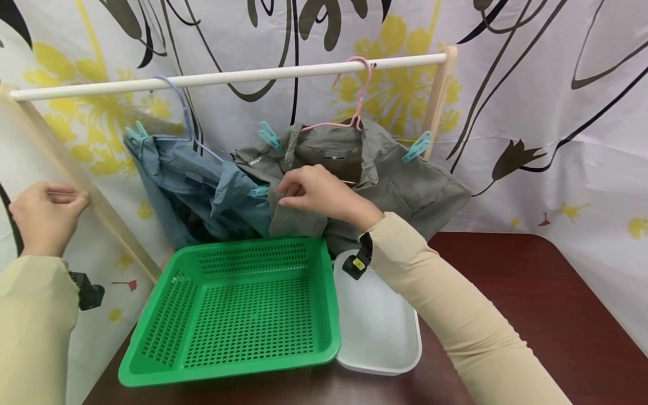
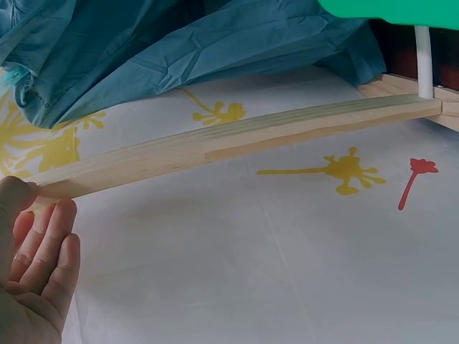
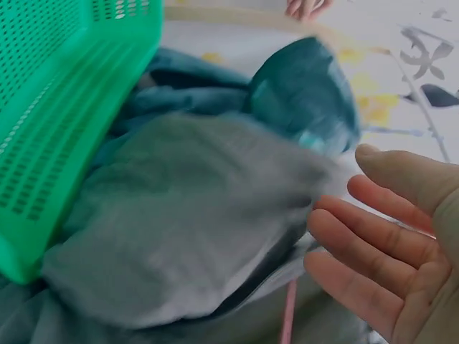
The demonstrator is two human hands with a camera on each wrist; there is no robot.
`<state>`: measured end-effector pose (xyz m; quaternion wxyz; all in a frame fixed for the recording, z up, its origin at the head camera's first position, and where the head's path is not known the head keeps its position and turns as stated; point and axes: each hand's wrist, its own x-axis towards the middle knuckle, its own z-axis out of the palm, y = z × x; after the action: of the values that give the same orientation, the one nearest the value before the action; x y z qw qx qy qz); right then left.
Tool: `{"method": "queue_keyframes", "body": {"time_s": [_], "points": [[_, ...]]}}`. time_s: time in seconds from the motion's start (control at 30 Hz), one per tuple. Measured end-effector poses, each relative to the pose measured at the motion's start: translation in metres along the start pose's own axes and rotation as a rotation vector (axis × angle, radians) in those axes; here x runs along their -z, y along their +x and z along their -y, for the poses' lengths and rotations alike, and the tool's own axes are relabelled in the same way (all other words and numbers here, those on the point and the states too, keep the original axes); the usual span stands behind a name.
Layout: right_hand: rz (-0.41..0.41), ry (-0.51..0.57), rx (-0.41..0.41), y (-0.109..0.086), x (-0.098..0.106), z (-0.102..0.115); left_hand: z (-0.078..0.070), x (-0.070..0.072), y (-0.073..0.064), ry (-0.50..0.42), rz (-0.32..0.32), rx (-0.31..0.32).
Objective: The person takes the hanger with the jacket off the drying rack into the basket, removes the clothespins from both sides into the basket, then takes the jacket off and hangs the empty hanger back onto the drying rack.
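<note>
My right hand (image 1: 324, 194) is raised in front of the grey shirt (image 1: 400, 191), its fingers loosely bent and empty. In the right wrist view the thumb and fingers (image 3: 358, 233) stand apart beside the blurred grey cloth. The shirt hangs from a pink hanger (image 1: 361, 93) with a turquoise clothespin (image 1: 417, 147) at each shoulder. Left of it, a blue shirt (image 1: 202, 185) hangs on a blue hanger (image 1: 183, 104), also pinned with clothespins. My left hand (image 1: 48, 216) is at the rack's left wooden post (image 2: 215, 147), its fingertips overlapping the post's edge and holding no garment.
A white rail (image 1: 228, 77) spans the wooden posts. Below the shirts, a green perforated basket (image 1: 331, 315) stands on the dark red table (image 1: 486, 315), with a white tray (image 1: 377, 320) to its right. A patterned cloth (image 1: 557, 112) hangs behind.
</note>
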<state>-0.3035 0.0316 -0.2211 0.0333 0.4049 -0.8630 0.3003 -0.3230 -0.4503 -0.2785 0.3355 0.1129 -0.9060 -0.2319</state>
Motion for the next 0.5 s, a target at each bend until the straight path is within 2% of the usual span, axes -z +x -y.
{"method": "queue_keyframes", "body": {"time_s": [0.1,0.17,0.2,0.33,0.4,0.5], "points": [[0.006,0.017,0.050,0.005,-0.002,0.013,-0.013,0.005,-0.005,-0.010,0.001,0.019],[0.024,0.035,0.076,0.010,-0.005,0.018,-0.009,0.003,-0.003,-0.008,-0.004,0.016],[0.032,0.044,0.084,0.012,-0.006,0.020,-0.012,0.004,-0.004,-0.010,-0.005,0.018],[0.067,0.081,0.085,0.021,-0.013,0.023,-0.044,0.018,-0.019,-0.022,0.019,0.048],[0.083,0.108,0.071,0.024,-0.015,0.023,-0.054,0.022,-0.025,-0.033,0.016,0.067],[0.099,0.126,0.042,0.027,-0.019,0.019,-0.051,0.020,-0.024,-0.033,0.015,0.071]]}}
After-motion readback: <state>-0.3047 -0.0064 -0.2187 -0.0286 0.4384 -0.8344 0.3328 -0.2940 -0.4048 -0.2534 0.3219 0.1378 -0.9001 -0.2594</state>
